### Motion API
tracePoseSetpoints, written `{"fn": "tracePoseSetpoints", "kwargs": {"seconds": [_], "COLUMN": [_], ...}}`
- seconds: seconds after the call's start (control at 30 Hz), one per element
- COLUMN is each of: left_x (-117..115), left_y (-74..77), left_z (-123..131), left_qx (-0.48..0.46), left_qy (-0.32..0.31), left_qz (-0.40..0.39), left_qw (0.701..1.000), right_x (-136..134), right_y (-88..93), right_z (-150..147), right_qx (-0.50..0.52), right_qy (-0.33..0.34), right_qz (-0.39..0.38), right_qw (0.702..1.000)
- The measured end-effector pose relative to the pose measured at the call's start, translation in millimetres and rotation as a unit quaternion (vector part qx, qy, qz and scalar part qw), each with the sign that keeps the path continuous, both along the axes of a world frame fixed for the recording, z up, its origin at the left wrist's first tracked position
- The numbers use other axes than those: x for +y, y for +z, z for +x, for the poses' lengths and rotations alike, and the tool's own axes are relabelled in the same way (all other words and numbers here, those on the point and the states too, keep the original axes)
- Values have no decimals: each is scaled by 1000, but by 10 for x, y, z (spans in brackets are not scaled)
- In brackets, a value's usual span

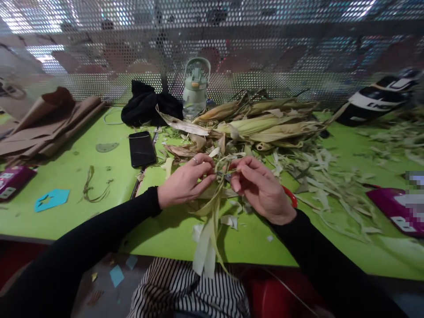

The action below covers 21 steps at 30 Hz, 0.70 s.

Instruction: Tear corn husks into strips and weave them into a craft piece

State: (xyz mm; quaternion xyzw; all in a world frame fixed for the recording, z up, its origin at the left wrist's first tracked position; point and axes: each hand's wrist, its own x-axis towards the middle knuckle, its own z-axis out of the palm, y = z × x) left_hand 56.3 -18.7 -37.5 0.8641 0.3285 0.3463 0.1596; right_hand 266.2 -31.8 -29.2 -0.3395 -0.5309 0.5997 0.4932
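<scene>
Above the front part of the green table, my left hand (190,180) and my right hand (260,185) face each other, fingers pinched. Between them is a bundle of corn husk strips (217,194), looped at the top near the fingertips. Its pale ends hang down past the table's edge. Both hands are closed on the strips. A red scissor-like handle (290,196) shows behind my right wrist, partly hidden. Just beyond the hands lies a heap of dried corn husks (258,126), some still shaped like whole ears.
A black phone (142,149) lies left, with a black cloth (150,105) and green bottle (195,90) behind. Brown paper (49,121) and a blue tag (52,200) are further left. Shredded husks (331,181), a black bottle (374,100) and purple packet (397,212) are right.
</scene>
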Motion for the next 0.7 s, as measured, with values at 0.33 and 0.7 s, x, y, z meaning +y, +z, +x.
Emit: {"fn": "tracePoseSetpoints", "kwargs": {"seconds": [0.33,0.7], "left_x": [97,567], "left_y": [-6,480], "left_z": [-89,-436], "left_qx": [140,233], "left_qy": [21,139], "left_qz": [21,178], "left_qw": [990,946], "right_x": [-16,184], "right_y": [18,15], "right_z": [-55,166], "right_qx": [29,11], "right_qy": [8,-36], "right_qz": [-27,-73], "right_qw": [999,997]}}
